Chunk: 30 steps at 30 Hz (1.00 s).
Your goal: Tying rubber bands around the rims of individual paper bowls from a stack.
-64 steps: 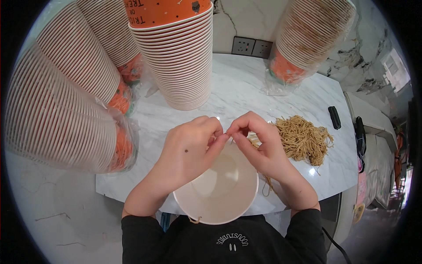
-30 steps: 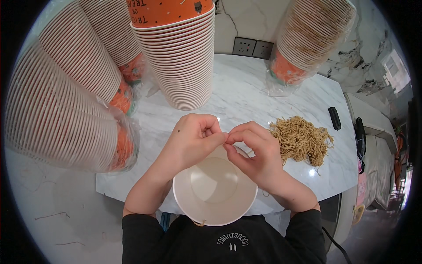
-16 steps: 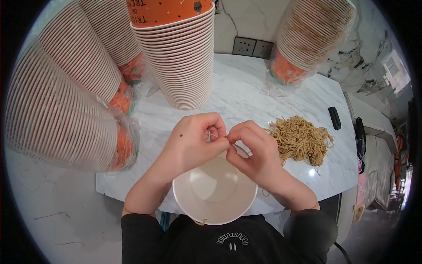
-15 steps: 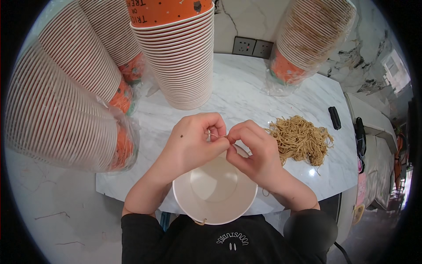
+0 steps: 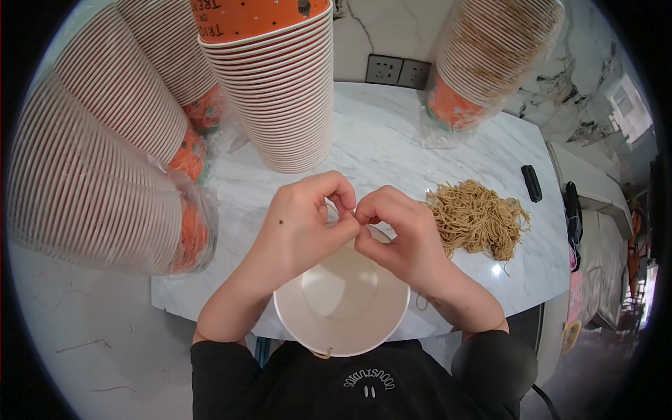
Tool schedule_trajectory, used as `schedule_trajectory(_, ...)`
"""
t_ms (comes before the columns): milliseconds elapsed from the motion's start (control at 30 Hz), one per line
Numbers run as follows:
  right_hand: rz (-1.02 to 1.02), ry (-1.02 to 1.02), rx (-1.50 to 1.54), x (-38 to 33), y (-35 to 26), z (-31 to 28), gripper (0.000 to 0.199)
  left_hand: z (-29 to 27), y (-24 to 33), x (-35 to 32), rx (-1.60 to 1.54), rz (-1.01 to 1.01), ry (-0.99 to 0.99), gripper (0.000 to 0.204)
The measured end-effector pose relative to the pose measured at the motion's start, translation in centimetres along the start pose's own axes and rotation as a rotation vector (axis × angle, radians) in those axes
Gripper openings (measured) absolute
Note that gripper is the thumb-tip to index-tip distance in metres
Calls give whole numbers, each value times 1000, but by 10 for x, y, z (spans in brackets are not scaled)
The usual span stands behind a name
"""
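Note:
A white paper bucket (image 5: 341, 308) stands open side up on the table right in front of me. A short piece of tan cord (image 5: 322, 355) is fastened at its near rim. Above the far rim my left hand (image 5: 308, 220) and my right hand (image 5: 399, 231) meet, thumbs and fingers pinched together. Between the fingertips they grip a bit of thin cord, mostly hidden by the fingers. A loose loop of tan cord (image 5: 422, 301) shows beside my right forearm. To the right of my right hand lies a heap of tan cords (image 5: 479, 218).
A tall stack of nested orange-and-white buckets (image 5: 290, 105) stands behind my hands. Several plastic-wrapped stacks (image 5: 105, 182) crowd the left, and another wrapped stack (image 5: 490, 63) is at the back right. A small black object (image 5: 532, 183) lies by the table's right edge. Wall sockets (image 5: 397, 71) are behind.
My fingertips have drawn closer together, and the cord seen between my left fingers before is now mostly covered. The bucket stays in place; the view has shifted slightly.

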State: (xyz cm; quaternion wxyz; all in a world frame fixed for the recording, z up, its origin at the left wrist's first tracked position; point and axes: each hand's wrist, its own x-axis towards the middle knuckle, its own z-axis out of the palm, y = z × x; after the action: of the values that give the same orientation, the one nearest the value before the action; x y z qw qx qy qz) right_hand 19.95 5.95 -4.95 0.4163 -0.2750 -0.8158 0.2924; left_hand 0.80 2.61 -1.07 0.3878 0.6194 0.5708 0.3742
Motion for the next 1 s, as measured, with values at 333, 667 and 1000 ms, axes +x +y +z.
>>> schedule_trajectory(333,8,-8,4,-1,-1,0,19,4,-6,-1,79,100,39,14)
schedule_trajectory(667,163,9,143,4,5,-10,14,3,-9,5,-15,112,29,9)
schedule_trajectory(1000,286,-45,263,8,2,-16,10,3,-23,12,-220,57,8,6)
